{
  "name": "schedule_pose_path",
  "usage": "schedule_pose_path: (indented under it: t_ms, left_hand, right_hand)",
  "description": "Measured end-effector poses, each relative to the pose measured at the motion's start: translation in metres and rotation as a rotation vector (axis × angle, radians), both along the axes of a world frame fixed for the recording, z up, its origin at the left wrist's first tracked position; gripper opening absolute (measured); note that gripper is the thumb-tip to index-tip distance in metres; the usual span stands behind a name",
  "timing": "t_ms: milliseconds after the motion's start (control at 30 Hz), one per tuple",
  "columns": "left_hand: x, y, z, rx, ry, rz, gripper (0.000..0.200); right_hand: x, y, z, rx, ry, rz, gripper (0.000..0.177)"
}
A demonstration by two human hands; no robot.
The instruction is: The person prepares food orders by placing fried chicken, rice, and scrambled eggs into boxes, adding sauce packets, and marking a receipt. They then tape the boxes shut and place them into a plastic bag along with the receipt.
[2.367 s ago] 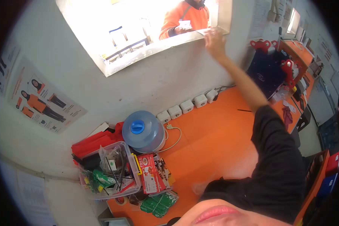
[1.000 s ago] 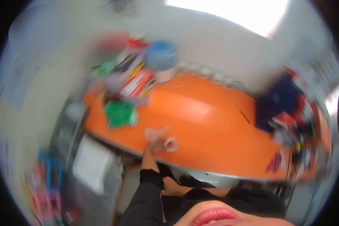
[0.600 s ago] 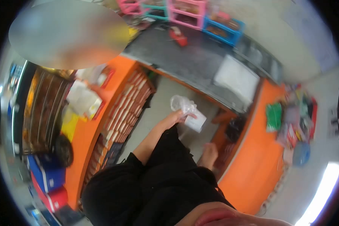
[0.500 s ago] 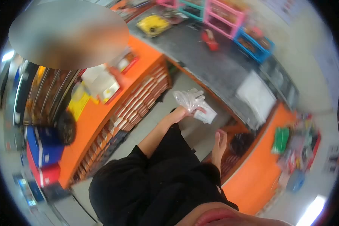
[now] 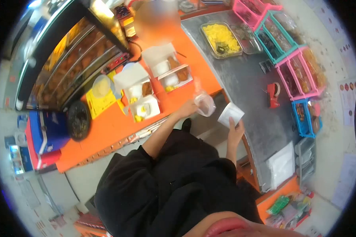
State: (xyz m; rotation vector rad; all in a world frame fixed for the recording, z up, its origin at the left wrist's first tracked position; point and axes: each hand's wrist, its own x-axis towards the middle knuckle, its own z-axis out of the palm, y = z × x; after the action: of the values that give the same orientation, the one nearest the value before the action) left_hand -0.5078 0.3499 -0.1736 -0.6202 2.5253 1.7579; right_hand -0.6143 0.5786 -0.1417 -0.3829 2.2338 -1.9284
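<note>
– Hands first: what is being held?

– By the left hand [image 5: 187, 109], a clear plastic piece [image 5: 205, 104] is pinched; whether it is a bag or a glove cannot be told. By the right hand [image 5: 235, 131], a white paper piece [image 5: 230, 114] is gripped near its lower side.

– And which step would be judged in hand?

– A carrying or sorting step, it seems: the two pieces are held up side by side, apart, with neither set down.

– What would be called for by the next move?

– A choice of which piece is to be handled first, perhaps, with the thin plastic kept from being snagged or crumpled.

– How are the edges placed?

– The left hand is seen near the front edge of the orange counter [image 5: 81, 152], and the right near the edge of the grey worktop [image 5: 259, 130]. The two surfaces are met at an inner corner [image 5: 222, 90], just beyond the hands. Below, floor [image 5: 209, 128] is seen, so nothing dropped there would be caught.

– Where is room left?

– Along the middle of the grey worktop, between its edge and the red tape dispenser [image 5: 271, 96]. On the orange side, less is offered: the way is partly taken by open food boxes [image 5: 127, 78].
</note>
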Motion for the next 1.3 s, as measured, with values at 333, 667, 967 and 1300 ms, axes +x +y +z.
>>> schedule_pose_path:
  t_ms: [333, 667, 967, 1300]
  left_hand:
    - [-0.145, -0.056, -0.03, -0.548, 0.066, 0.089, 0.016]
    - [-0.587, 0.012, -0.038, -0.748, 0.201, 0.175, 0.035]
    - [-0.751, 0.065, -0.133, -0.582, 0.567, -0.13, 0.042]
    - [-0.48, 0.078, 0.012, 0.961, 0.067, -0.019, 0.072]
  right_hand:
    - [-0.086, 0.063, -0.015, 0.208, -0.077, -0.495, 0.021]
    - [-0.199, 0.144, -0.028, 0.514, 0.09, -0.318, 0.042]
    - [-0.282, 0.146, -0.027, 0.144, -0.314, -0.186, 0.057]
    - [-0.394, 0.029, 0.013, -0.037, -0.044, 0.095, 0.066]
